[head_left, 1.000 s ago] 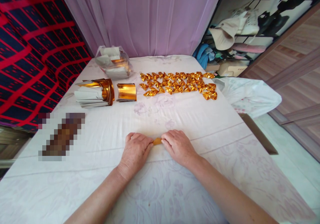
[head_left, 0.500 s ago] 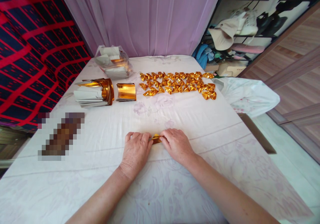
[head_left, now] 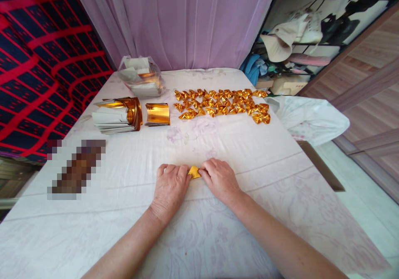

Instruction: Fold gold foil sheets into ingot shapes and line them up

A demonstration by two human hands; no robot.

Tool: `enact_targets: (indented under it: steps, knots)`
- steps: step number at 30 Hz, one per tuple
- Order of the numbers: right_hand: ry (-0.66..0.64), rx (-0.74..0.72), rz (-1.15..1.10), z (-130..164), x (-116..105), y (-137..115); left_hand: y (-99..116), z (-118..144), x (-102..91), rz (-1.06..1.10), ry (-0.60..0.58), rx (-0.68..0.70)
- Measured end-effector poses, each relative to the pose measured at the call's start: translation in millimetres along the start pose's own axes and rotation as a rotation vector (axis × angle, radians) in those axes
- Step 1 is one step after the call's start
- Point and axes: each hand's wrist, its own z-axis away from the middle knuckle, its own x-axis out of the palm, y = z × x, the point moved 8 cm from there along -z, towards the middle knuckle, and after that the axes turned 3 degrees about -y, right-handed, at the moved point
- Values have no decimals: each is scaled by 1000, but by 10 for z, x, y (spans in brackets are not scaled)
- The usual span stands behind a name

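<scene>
Right now both hands press a small gold paper piece (head_left: 194, 172) down on the white sheet (head_left: 218, 146), a little nearer the front edge than the middle. The left hand (head_left: 170, 185) is curled, with its fingertips on the piece's left end. The right hand (head_left: 220, 179) is curled too and pinches the right end. The piece lies flat and its long side runs left to right. One corner pokes up toward the far edge.

Well apart from the hands, near the far edge, lie rows of folded gold pieces (head_left: 222, 104). To their left sits a gold roll (head_left: 157, 114), then a stack of gold and white sheets (head_left: 116, 115). A clear bag of papers (head_left: 141, 77) sits by the far left corner. A blurred patch (head_left: 76, 169) is near the left edge.
</scene>
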Motion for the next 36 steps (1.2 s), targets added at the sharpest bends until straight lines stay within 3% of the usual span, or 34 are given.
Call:
enact_targets:
  steps: [9,17,22,36]
  knots:
    - [28,0,-10,4,7,3,-5,9,11,8,-2,2]
    - [79,6,-94,25,22,34,-157,35,94,200,-51,-68]
    - [88,-5,-136,40,47,72,-188,48,130,295,-43,-34]
    - [65,74,-189,50,25,42,-196,48,155,255,-46,-18]
